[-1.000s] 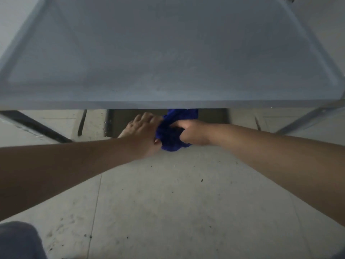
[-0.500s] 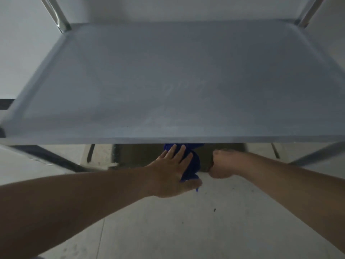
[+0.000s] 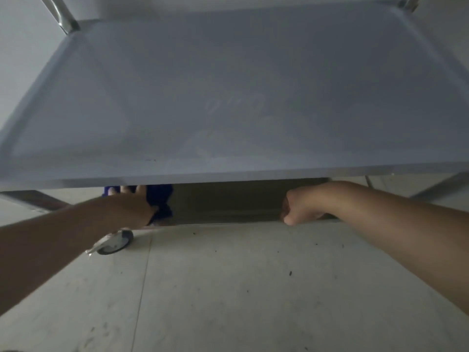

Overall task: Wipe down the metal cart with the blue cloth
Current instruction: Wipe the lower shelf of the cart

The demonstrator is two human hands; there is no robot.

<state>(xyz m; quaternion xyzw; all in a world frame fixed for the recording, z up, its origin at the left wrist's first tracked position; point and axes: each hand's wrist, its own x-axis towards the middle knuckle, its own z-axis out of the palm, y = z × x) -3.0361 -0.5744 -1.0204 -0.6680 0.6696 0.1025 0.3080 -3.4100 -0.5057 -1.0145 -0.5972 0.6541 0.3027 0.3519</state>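
Observation:
The metal cart's top shelf (image 3: 228, 97) fills the upper view and hides most of the lower shelf (image 3: 228, 207). The blue cloth (image 3: 163, 201) lies bunched on the lower shelf at its left front. My left hand (image 3: 132, 207) presses on the cloth with straight fingers, whose tips are partly hidden under the top shelf. My right hand (image 3: 302, 204) is curled at the lower shelf's front rim, to the right and apart from the cloth, and seems to grip that rim.
A caster wheel (image 3: 116, 242) stands under the cart's front left corner, just below my left forearm. Shiny uprights (image 3: 63, 19) rise at the far corners. Pale tiled floor (image 3: 241, 288) with dark specks spreads in front of the cart.
My right hand has let go of the cloth and moved right along the lower shelf's rim. My left hand has slid left with the cloth. The view has tilted up.

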